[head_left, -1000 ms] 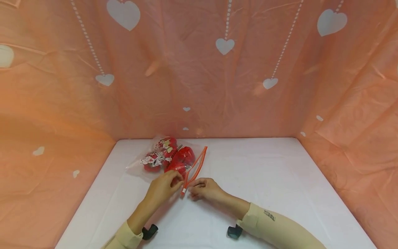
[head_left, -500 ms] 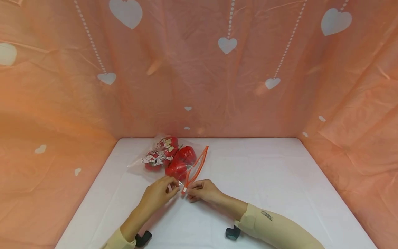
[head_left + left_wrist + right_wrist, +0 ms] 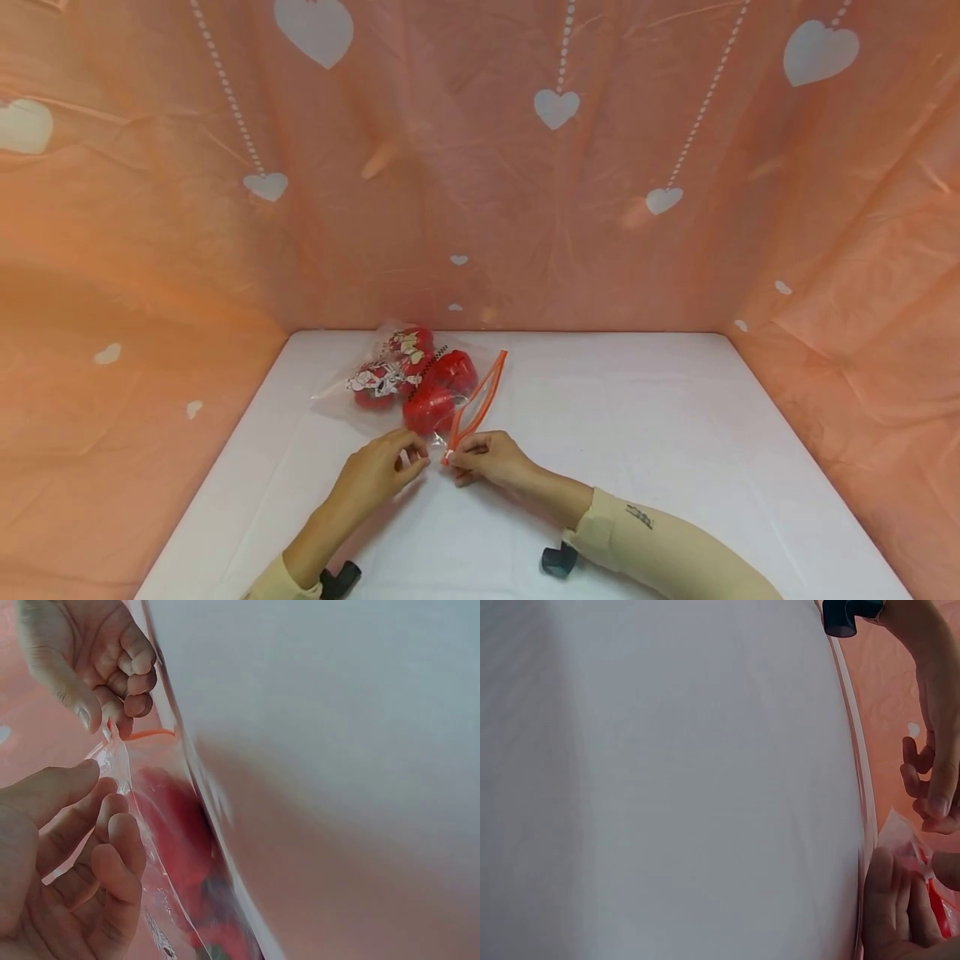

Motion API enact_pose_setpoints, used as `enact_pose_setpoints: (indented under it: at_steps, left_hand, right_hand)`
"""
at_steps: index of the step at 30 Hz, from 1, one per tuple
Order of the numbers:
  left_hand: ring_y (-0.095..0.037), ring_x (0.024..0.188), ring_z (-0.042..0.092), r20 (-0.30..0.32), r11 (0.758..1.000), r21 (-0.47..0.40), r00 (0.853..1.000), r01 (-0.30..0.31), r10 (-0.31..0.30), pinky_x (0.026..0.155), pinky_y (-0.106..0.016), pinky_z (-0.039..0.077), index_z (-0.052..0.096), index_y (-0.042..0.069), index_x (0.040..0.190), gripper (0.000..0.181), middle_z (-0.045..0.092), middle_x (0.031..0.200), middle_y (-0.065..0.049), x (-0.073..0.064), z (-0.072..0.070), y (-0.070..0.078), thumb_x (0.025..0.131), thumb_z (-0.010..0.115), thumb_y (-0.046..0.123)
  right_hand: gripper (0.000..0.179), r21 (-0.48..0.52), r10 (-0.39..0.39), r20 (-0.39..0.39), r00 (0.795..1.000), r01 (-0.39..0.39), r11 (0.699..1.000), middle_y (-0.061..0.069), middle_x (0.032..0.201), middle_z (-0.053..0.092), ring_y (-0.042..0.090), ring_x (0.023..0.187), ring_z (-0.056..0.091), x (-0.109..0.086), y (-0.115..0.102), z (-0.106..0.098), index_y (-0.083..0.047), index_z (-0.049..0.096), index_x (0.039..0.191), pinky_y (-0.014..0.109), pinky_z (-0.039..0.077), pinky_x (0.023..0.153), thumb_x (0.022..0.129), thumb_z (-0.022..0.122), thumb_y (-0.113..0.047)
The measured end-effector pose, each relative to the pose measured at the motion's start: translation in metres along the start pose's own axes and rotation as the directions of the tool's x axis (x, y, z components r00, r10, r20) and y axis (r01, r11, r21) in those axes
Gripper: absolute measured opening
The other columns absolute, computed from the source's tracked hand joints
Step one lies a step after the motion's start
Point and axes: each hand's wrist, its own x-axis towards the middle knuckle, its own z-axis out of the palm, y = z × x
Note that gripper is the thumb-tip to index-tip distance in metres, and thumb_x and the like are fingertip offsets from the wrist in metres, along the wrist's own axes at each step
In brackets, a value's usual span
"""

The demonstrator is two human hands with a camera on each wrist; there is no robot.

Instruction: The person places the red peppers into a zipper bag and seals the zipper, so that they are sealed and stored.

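Note:
A clear zip bag (image 3: 386, 379) with printed cartoon figures lies on the table's far left part, holding several red, lobed things (image 3: 431, 408) that look like bell peppers. Its orange zip strip (image 3: 491, 393) gapes in a narrow loop toward the far end. My right hand (image 3: 497, 458) pinches the near end of that strip, by a small white slider (image 3: 449, 456) partly hidden by the fingers. Just left of the bag's near corner is my left hand (image 3: 375, 468), fingers loosely bent and holding nothing. In the left wrist view, its fingertips (image 3: 88, 771) come close to the clear plastic.
The white table (image 3: 615, 417) meets an orange curtain (image 3: 600, 250) with white hearts along its back and sides. A dark wrist device (image 3: 558, 560) sits under the right sleeve, and another (image 3: 341, 579) under the left.
My left hand has drawn back from the bag's corner, down and left. My right hand has closed its fingertips on the strip's near end. The zip loop looks much the same.

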Motion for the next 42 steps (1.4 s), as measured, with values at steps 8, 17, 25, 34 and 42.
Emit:
enact_pose_setpoints:
  at_steps: [8,17,25,34,42]
  left_hand:
    - [-0.002,0.072,0.057,0.038,1.000,-0.001,0.999,0.002,-0.002,0.060,-0.025,0.045,0.074,0.026,0.090,0.014,0.062,0.083,0.015,-0.001,-0.001,0.001,0.091,0.086,0.020]
    - [-0.002,0.072,0.057,0.064,1.000,-0.003,0.998,0.009,-0.009,0.060,-0.025,0.045,0.077,0.027,0.089,0.011,0.063,0.082,0.017,-0.002,0.000,0.001,0.090,0.087,0.023]
    - [-0.001,0.072,0.057,0.075,0.999,-0.012,0.997,0.034,-0.033,0.061,-0.026,0.046,0.079,0.028,0.091,0.009,0.063,0.081,0.017,-0.001,0.002,-0.002,0.091,0.086,0.023]
    - [-0.003,0.076,0.061,0.138,0.989,-0.118,0.988,0.086,-0.069,0.067,-0.028,0.050,0.083,0.018,0.108,0.016,0.070,0.085,0.013,-0.002,0.004,-0.006,0.095,0.083,0.028]
    - [-0.016,0.071,0.067,0.238,0.838,-0.489,0.961,0.241,-0.137,0.057,-0.027,0.054,0.073,-0.001,0.130,0.035,0.077,0.096,-0.006,-0.002,0.011,-0.011,0.101,0.075,0.019]
  right_hand:
    - [0.019,-0.002,-0.012,-0.015,1.000,0.012,1.000,0.022,0.095,0.077,0.014,0.073,0.072,-0.001,-0.002,0.000,0.018,0.069,0.108,0.039,0.065,0.077,0.100,0.072,0.001]
    - [0.020,0.030,-0.032,-0.023,0.999,0.033,0.999,0.024,0.096,0.078,0.013,0.073,0.074,0.001,-0.001,0.000,0.018,0.068,0.109,0.038,0.065,0.077,0.100,0.072,0.000]
    - [0.021,-0.017,-0.051,-0.046,0.998,0.050,0.999,0.021,0.095,0.079,0.010,0.076,0.074,0.004,-0.004,0.000,0.016,0.071,0.110,0.030,0.063,0.076,0.100,0.074,-0.003]
    - [0.023,0.002,-0.036,-0.035,0.999,0.036,0.999,0.027,0.102,0.078,0.014,0.081,0.076,0.003,-0.011,0.002,0.014,0.071,0.114,0.036,0.064,0.082,0.101,0.073,-0.005]
    - [0.023,0.061,-0.035,-0.029,0.999,0.036,0.997,0.017,0.097,0.080,0.011,0.079,0.075,0.004,-0.010,0.003,0.013,0.071,0.114,0.031,0.063,0.080,0.102,0.072,-0.006]
